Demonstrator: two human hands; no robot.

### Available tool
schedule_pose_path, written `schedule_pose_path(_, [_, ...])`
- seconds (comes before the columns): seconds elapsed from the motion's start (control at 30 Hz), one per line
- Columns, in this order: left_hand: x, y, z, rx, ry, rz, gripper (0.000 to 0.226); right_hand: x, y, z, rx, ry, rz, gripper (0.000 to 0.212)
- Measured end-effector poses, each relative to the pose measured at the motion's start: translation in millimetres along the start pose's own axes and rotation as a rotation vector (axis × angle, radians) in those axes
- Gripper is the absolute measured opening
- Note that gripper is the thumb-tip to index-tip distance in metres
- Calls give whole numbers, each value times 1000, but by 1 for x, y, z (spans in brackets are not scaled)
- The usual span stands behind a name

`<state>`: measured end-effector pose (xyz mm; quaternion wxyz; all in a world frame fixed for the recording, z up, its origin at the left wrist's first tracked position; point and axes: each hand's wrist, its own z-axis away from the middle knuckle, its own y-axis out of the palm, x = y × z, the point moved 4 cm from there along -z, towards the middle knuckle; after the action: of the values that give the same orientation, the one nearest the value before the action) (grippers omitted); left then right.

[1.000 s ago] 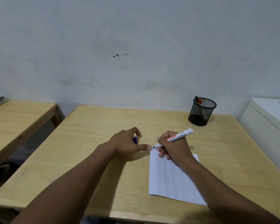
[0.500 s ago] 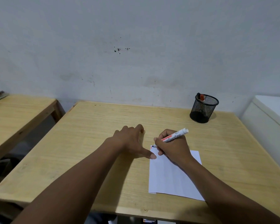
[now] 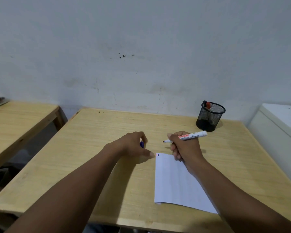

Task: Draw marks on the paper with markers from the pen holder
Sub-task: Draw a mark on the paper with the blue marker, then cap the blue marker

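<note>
A white sheet of paper [image 3: 175, 180] lies on the wooden table [image 3: 94, 138], with two small marks, red and dark, at its top left corner [image 3: 157, 155]. My right hand [image 3: 185, 147] grips an uncapped white marker [image 3: 191, 136], its dark tip lifted off the paper and pointing left. My left hand [image 3: 133, 145] rests just left of the paper, curled around a blue cap [image 3: 142, 144], thumb touching the paper's corner. A black mesh pen holder [image 3: 210, 117] stands at the back right with a red-capped marker [image 3: 208, 105] in it.
A second wooden table [image 3: 15, 118] stands to the left across a gap. A white cabinet or appliance [image 3: 279, 125] borders the table on the right. A grey wall runs close behind.
The marker tip was on the paper's top left corner half a second ago; my right hand has lifted it up and away. A dark mark now shows beside the red one. My left hand curled again.
</note>
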<state>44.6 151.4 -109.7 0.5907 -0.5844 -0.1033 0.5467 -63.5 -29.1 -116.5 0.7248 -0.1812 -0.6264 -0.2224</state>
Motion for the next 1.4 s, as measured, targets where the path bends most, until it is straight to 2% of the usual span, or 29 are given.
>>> schedule_pose_path(0.07, [4, -10, -5, -64, 49, 23, 15, 19, -8, -7, -39, -3, -69, 15])
schedule_pose_path(0.1, [4, -15, -7, -99, 67, 51, 6, 33, -12, -10, -17, -13, -91, 13])
schedule_pose_path(0.17, [3, -25, -12, -150, 97, 226, 9, 63, -17, -16, 80, -9, -116, 9])
schedule_pose_path(0.27, [-18, -46, -12, -158, 164, 619, 9, 101, -28, -22, 188, 44, -183, 17])
schedule_pose_path(0.4, [-63, -69, -19, -133, 244, 935, 16, 135, -43, -31, 176, 12, -207, 21])
schedule_pose_path(0.53, [-101, -79, -25, -99, 279, 1062, 16, 151, -51, -38, 130, -53, -207, 17])
schedule_pose_path(0.77, [-132, -71, -39, -60, 292, 1103, 15, 155, -63, -47, 83, -97, -227, 23])
schedule_pose_path(0.93, [-140, -65, -48, -39, 304, 1086, 15, 151, -70, -51, 90, -113, -192, 15])
schedule_pose_path(1.13, [-158, -66, -60, -141, 323, 1053, 17, 148, -78, -58, 146, -83, -190, 16])
schedule_pose_path(1.2, [-164, -66, -65, -214, 325, 1002, 18, 150, -86, -64, 155, -27, -87, 27])
schedule_pose_path(1.3, [-177, -68, -73, -338, 337, 886, 21, 156, -109, -73, 138, 85, 258, 49])
schedule_pose_path(1.4, [-192, -72, -83, -458, 379, 668, 25, 166, -143, -81, 39, 92, 544, 50])
